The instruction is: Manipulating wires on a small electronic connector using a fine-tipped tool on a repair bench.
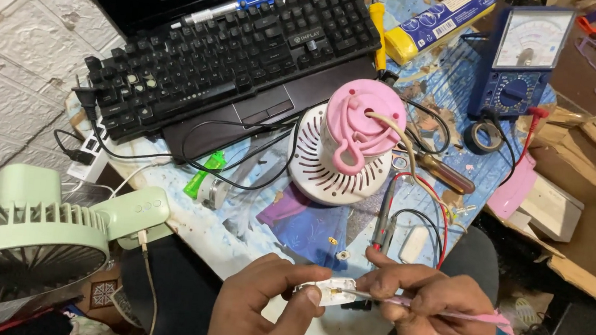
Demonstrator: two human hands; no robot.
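Left hand: the left hand (262, 310) pinches the near end of a small white part (328, 292) between thumb and fingers; wrist cut off by the lower edge.
Right hand: the right hand (429, 315) grips a thin pink tool (469, 316), its tip laid against the white part; the tip itself is hard to make out.
White part: held above the worktop's (248, 235) front edge, mostly covered by fingers; its kind cannot be told.
Beyond the hands: a pink-and-white round appliance (347, 147) lies on the worktop, wires (439, 217) trailing from it.
Farther back: black keyboard (229, 55); blue analogue meter (519, 61), partly cropped.
Left edge: green fan (22, 236), cut off.
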